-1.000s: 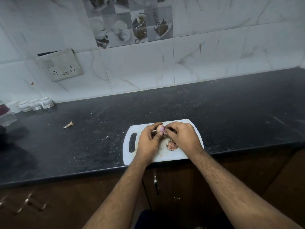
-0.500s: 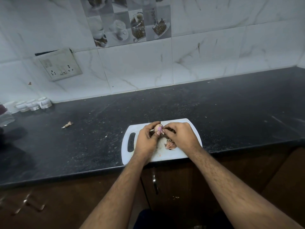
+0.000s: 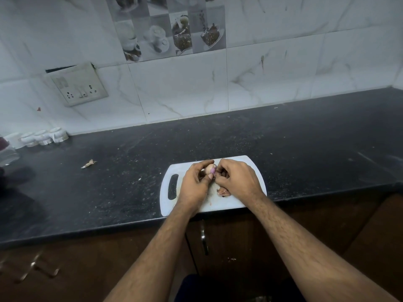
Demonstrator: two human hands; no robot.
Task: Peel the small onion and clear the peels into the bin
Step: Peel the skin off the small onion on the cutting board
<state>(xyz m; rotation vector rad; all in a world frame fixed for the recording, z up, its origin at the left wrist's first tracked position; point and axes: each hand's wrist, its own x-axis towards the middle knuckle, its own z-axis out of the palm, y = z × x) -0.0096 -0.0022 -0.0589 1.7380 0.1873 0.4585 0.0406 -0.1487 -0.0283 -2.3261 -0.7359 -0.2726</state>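
Both hands work over a white cutting board (image 3: 250,164) that lies at the near edge of the dark table (image 3: 305,149), its handle slot to the left. The small onion (image 3: 210,168) is held above the middle of the board, between the two hands, pale with a purple patch on its right side.

Left hand (image 3: 194,186): fingers curled around the onion from the left, thumb tip pressed against its near side. The onion is gripped, with only its top showing.

Right hand (image 3: 236,182): fingers bunched together and bent inward, tips meeting at the onion's right side. They appear to pinch at the skin there; the exact contact is hidden by the knuckles.

Loose peels (image 3: 222,191) lie on the board just beside the right hand's heel, pinkish brown, touching the board surface. One more scrap of peel (image 3: 89,163) rests on the table well apart to the left.

Far left, against the wall: a row of small white cups (image 3: 44,137). A switch plate (image 3: 79,85) hangs tilted on the marble tile wall. Below the table edge, a cabinet door with a metal handle (image 3: 204,238) shows between the forearms.
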